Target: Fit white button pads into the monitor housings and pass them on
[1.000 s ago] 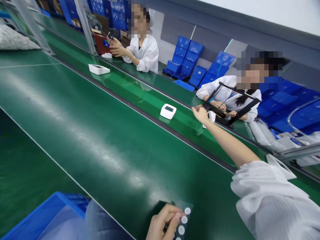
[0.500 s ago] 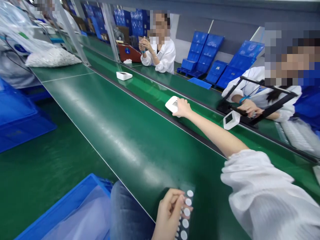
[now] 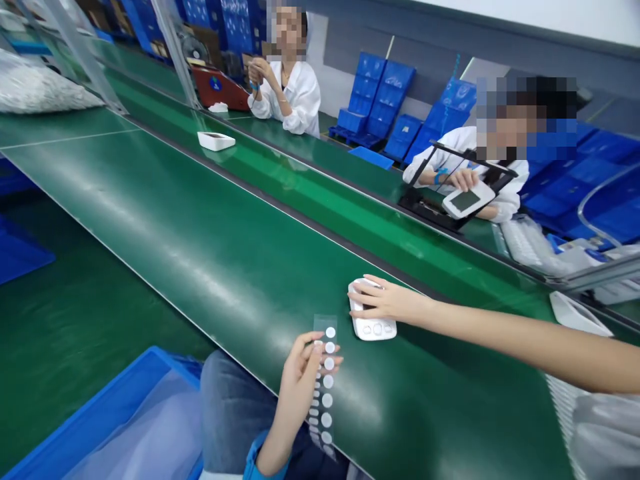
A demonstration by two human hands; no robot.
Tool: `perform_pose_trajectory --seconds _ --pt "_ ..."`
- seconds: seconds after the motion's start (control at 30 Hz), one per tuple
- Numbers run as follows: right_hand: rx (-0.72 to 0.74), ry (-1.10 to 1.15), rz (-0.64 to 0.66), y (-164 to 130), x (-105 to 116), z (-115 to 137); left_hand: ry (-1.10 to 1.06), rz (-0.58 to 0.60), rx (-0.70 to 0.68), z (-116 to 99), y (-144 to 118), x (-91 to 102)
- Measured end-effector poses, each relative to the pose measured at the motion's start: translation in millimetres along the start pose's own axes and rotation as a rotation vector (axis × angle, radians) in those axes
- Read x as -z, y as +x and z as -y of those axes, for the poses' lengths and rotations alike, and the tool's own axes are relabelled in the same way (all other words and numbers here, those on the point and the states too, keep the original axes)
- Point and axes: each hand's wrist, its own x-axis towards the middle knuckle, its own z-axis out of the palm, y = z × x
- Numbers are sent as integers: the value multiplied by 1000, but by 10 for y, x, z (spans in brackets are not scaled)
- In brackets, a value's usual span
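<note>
My left hand (image 3: 303, 367) pinches a clear strip of round white stickers (image 3: 327, 401) near the table's front edge; the strip hangs down over that edge. My right hand (image 3: 375, 300) reaches across from the right, its fingers laid over a white display device (image 3: 377, 330) and gripping it. Three round buttons show along the device's near end, while my fingers cover most of its screen. The device is on or just above the green work surface (image 3: 200, 247), to the right of the sticker strip.
Beyond the work surface runs a green conveyor (image 3: 320, 193) carrying another white device (image 3: 216, 141). A white casing (image 3: 580, 313) lies at the right. Two co-workers in white sit across; one holds a white device (image 3: 469, 200) by a black frame. A blue bin (image 3: 125, 393) stands lower left.
My right hand has brought the white device from the conveyor towards me onto the near side. The view has shifted right. The co-worker at right has lifted a device.
</note>
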Motion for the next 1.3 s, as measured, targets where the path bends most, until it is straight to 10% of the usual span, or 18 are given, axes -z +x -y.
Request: perform_pose_trajectory --seconds 0.17,0.4,0.63,1.03,1.3 --pt "-168 -4 -101 -67 24 -31 16 98 51 -22 -27 35" --pt "-436 279 -648 3 -269 842 -111 38 6 189 -129 -276" --pt "-484 544 -797 99 -568 1170 -228 62 -37 304 -257 -486" --pt "-521 620 -787 113 -453 1257 56 -92 -176 277 -209 -429" --pt "-874 614 -556 -143 -432 644 105 -79 -136 203 -87 -105"
